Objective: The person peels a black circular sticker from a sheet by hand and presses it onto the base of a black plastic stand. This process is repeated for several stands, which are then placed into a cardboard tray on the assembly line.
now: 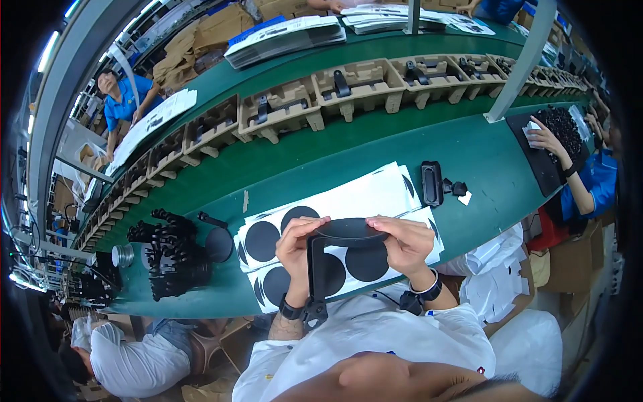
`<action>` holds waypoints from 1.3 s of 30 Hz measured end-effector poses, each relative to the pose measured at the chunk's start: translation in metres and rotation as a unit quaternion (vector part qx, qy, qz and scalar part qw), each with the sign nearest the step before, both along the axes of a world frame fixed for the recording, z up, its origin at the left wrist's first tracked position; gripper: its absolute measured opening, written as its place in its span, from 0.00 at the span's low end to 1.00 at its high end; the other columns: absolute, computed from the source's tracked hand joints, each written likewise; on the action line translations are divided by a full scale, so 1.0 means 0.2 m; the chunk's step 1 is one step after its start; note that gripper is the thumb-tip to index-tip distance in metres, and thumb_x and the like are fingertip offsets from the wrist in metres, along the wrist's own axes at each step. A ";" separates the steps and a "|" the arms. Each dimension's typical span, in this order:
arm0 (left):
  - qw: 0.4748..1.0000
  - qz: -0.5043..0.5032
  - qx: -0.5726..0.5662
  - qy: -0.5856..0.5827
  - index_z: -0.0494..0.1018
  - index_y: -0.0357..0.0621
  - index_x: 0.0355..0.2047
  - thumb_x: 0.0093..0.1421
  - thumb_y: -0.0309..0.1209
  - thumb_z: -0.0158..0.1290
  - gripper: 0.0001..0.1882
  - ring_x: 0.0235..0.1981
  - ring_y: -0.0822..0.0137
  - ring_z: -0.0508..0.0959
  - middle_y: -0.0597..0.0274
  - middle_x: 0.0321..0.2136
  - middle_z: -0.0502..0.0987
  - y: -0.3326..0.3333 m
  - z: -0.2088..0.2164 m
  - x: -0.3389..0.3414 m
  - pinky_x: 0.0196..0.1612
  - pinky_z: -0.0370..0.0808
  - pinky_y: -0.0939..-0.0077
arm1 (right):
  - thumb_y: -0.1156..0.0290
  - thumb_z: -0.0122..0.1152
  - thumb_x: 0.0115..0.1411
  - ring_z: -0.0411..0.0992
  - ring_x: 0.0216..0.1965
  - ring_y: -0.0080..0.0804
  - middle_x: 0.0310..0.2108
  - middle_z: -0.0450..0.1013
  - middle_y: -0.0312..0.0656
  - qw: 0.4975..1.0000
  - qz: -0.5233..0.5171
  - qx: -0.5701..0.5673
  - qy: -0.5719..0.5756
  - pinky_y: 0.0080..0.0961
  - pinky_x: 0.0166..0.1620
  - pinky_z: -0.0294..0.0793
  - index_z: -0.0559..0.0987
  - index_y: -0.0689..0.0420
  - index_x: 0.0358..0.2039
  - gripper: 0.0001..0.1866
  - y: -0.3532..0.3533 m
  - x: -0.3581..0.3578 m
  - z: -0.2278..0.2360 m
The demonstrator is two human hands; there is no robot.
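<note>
Between my two hands is a black stand with a round flat base (351, 230) and a long bent arm (316, 268) pointing down toward my body. My left hand (297, 249) grips the base's left edge, its thumb at the rim. On the opposite edge my right hand (410, 246) presses with thumb and fingers. Below the stand lie white sheets (348, 195) bearing large black discs (261, 241), several of them partly hidden by my hands and the stand.
Left on the green bench (268, 191) are a pile of black stand parts (171, 254) and another round-based stand (219, 244). A black oblong part (432, 183) lies right of the sheets. Beyond runs a row of cardboard trays (358, 84). A co-worker's hand (548, 139) is at far right.
</note>
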State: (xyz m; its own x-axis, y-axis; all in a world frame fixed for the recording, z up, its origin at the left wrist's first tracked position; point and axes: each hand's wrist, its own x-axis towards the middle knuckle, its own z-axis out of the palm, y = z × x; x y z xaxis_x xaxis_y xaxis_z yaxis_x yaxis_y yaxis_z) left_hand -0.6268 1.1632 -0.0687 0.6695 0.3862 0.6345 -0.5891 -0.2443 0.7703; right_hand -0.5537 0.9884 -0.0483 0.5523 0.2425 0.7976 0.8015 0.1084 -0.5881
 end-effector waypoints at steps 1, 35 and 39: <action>1.000 -0.010 -0.015 -0.023 0.73 0.32 0.39 0.52 0.16 0.51 0.12 0.39 0.58 0.78 0.52 0.35 0.75 0.01 -0.01 0.01 0.42 0.76 0.73 | 0.92 0.50 0.39 0.79 0.33 0.43 0.29 0.78 0.50 1.000 0.007 -0.005 -0.002 0.30 0.40 0.79 0.79 0.68 0.31 0.17 0.00 0.01 0.00; 0.892 -0.163 -0.372 0.201 0.72 0.35 0.40 0.66 0.41 0.43 0.19 0.43 0.63 0.78 0.53 0.40 0.77 0.24 -0.29 -0.11 0.46 0.76 0.73 | 0.88 0.56 0.54 0.75 0.41 0.29 0.40 0.76 0.51 0.938 0.173 0.081 0.288 0.21 0.46 0.74 0.72 0.74 0.47 0.18 0.45 -0.12 -0.14; 0.868 -0.196 -0.417 0.188 0.71 0.35 0.42 0.64 0.36 0.48 0.15 0.43 0.64 0.78 0.55 0.40 0.77 0.24 -0.32 -0.12 0.47 0.76 0.73 | 0.88 0.56 0.54 0.75 0.41 0.29 0.40 0.76 0.51 0.933 0.165 0.095 0.304 0.21 0.46 0.74 0.72 0.74 0.47 0.18 0.50 -0.14 -0.15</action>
State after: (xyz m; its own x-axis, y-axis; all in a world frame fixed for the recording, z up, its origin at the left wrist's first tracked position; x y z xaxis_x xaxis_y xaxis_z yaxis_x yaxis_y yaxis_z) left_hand -0.6504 1.2103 -0.1336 0.9520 0.3023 -0.0479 -0.1698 0.6518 0.7391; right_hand -0.5822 1.0887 -0.0784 0.8372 0.3657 0.4067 0.2301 0.4391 -0.8685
